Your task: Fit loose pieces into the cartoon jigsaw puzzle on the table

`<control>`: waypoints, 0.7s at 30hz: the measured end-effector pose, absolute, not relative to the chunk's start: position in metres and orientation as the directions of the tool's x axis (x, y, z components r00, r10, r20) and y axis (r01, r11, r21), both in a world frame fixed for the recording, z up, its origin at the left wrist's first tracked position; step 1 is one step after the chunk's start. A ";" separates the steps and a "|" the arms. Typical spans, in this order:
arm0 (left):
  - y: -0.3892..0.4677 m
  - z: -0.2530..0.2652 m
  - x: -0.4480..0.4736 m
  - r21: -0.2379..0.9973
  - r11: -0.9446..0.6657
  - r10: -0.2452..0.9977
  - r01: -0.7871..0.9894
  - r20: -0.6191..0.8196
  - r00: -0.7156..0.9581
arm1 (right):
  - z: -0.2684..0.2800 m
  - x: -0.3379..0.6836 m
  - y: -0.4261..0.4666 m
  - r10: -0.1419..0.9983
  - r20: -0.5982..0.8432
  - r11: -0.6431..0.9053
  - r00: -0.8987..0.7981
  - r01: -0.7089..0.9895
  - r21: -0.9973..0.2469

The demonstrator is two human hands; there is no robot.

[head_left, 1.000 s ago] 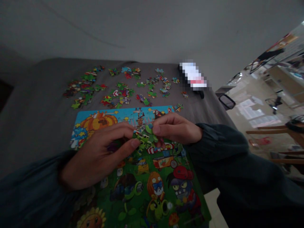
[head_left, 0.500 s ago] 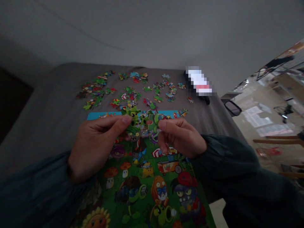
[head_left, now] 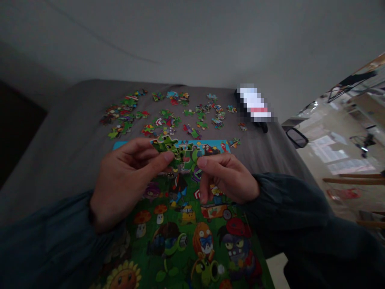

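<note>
My left hand (head_left: 126, 180) and my right hand (head_left: 227, 178) together hold a small cluster of joined green puzzle pieces (head_left: 176, 150), lifted above the puzzle board (head_left: 183, 233). The left thumb and fingers pinch its left end, the right fingertips pinch its right end. The board below shows a bright cartoon picture of plants and zombies on green, with a blue strip along its far edge. Both forearms wear dark sleeves.
Several loose puzzle pieces (head_left: 168, 114) lie scattered on the grey cloth surface (head_left: 69, 144) beyond the board. A dark object with a blurred white label (head_left: 254, 108) sits at the far right corner. To the right the surface ends; a floor and wooden chair (head_left: 355, 180) lie beyond.
Both hands lifted the joined green pieces off the board and raised them toward the board's far edge. The cluster now sits slightly higher and further left than half a second ago.
</note>
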State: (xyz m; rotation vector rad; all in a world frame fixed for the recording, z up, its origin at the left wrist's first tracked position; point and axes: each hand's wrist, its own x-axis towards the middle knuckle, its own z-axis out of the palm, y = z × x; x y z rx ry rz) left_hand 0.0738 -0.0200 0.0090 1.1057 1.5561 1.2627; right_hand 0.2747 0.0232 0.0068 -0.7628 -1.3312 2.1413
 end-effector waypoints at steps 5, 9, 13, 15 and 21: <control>-0.018 0.015 0.074 0.981 0.089 0.969 0.174 -0.044 -0.244 | 0.006 0.276 0.023 0.678 -0.181 -0.377 -0.713 -0.124 -0.918; -0.017 0.017 0.075 0.977 0.073 0.975 0.198 -0.028 -0.220 | 0.007 0.276 0.023 0.693 -0.153 -0.350 -0.704 -0.143 -0.926; -0.018 0.016 0.075 0.979 0.042 0.978 0.199 0.000 -0.209 | 0.008 0.277 0.024 0.706 -0.136 -0.301 -0.695 -0.120 -0.946; -0.019 0.016 0.075 0.977 0.034 0.978 0.211 0.012 -0.210 | 0.009 0.278 0.025 0.701 -0.133 -0.267 -0.700 -0.085 -0.960; -0.020 0.015 0.073 0.962 0.007 0.974 0.273 0.055 -0.219 | 0.013 0.278 0.025 0.688 -0.076 -0.123 -0.722 -0.013 -0.992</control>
